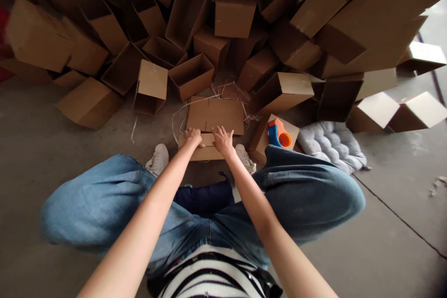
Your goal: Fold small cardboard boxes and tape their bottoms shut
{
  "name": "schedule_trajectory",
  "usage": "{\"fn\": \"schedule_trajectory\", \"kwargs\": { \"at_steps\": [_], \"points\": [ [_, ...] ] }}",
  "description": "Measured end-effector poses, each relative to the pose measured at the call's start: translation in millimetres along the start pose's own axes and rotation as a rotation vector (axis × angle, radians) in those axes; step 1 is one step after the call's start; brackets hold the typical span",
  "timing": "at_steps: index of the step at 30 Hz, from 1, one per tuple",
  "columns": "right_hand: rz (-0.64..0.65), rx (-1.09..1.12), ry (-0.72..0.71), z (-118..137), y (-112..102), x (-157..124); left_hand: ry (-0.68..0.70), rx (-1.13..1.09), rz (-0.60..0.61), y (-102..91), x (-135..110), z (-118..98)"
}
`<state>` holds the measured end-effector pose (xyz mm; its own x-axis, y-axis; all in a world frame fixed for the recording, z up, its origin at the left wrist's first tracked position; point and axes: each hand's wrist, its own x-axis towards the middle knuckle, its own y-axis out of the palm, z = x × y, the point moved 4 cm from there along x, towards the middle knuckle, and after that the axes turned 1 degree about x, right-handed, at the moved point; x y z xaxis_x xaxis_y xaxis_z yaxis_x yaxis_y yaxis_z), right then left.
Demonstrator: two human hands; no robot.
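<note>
A cardboard box (215, 114) sits on the floor between my feet, its top side toward me. My left hand (193, 138) rests on the near edge of its flap, fingers slightly bent and thumb pointing inward. Beside it, my right hand (223, 140) presses on the same cardboard with its fingers spread. Below both hands, the near panel (207, 152) of the box shows. Neither hand appears to hold a separate thing. An orange and blue tape dispenser (278, 134) rests on another carton (260, 142) to the right.
Many cardboard boxes (235, 14) are heaped in front, several with open ends. Loose white strapping (179, 114) lies around the box. A grey tufted cushion (331, 144) is on the right, with a dark floor line (394, 214) nearby. A dark blue bundle (206, 199) lies between my legs.
</note>
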<state>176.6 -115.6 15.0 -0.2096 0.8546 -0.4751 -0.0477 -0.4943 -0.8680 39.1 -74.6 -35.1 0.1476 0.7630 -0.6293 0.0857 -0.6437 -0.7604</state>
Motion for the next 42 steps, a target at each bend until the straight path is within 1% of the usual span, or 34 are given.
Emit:
{"fn": "schedule_trajectory", "kwargs": {
  "at_steps": [2,5,7,9,12,16,20,22,26,29,32,34,37,40,42],
  "points": [
    [0.019,-0.001,0.036,-10,-2,7,-0.006,0.029,-0.001,-1.6,2,-2],
    [0.173,0.063,0.095,-24,3,19,0.040,0.050,-0.031,-6.8,2,-9],
    [0.232,0.103,0.127,-29,6,26,0.077,0.058,-0.047,-9.2,1,-14],
    [0.247,0.103,0.146,-31,6,32,0.100,0.062,-0.057,-9.6,0,-17],
    [0.255,0.056,0.153,-28,6,37,0.103,0.059,-0.072,-7.1,2,-17],
    [0.247,-0.011,0.159,-21,5,40,0.109,0.053,-0.070,-2.3,6,-14],
    [0.276,-0.034,0.198,-17,5,40,0.137,0.051,-0.110,-0.8,7,-13],
    [0.251,-0.031,0.214,-16,3,39,0.157,0.042,-0.123,0.5,5,-14],
    [0.088,0.023,0.253,-14,5,30,0.193,0.017,-0.161,4.3,-4,-15],
    [-0.023,0.117,0.294,-18,15,16,0.155,-0.019,-0.233,5.9,-11,-8],
    [-0.104,0.277,0.385,-27,30,0,0.083,-0.056,-0.313,8.4,-21,3],
    [-0.115,0.386,0.438,-33,39,-9,0.057,-0.078,-0.381,12.0,-31,11],
    [-0.099,0.494,0.441,-37,44,-15,0.030,-0.135,-0.478,21.2,-47,22],
    [-0.080,0.545,0.429,-39,43,-16,-0.114,-0.228,-0.465,31.3,-56,39],
    [-0.087,0.554,0.425,-40,42,-16,-0.168,-0.268,-0.432,31.8,-57,51]
  ]
}}
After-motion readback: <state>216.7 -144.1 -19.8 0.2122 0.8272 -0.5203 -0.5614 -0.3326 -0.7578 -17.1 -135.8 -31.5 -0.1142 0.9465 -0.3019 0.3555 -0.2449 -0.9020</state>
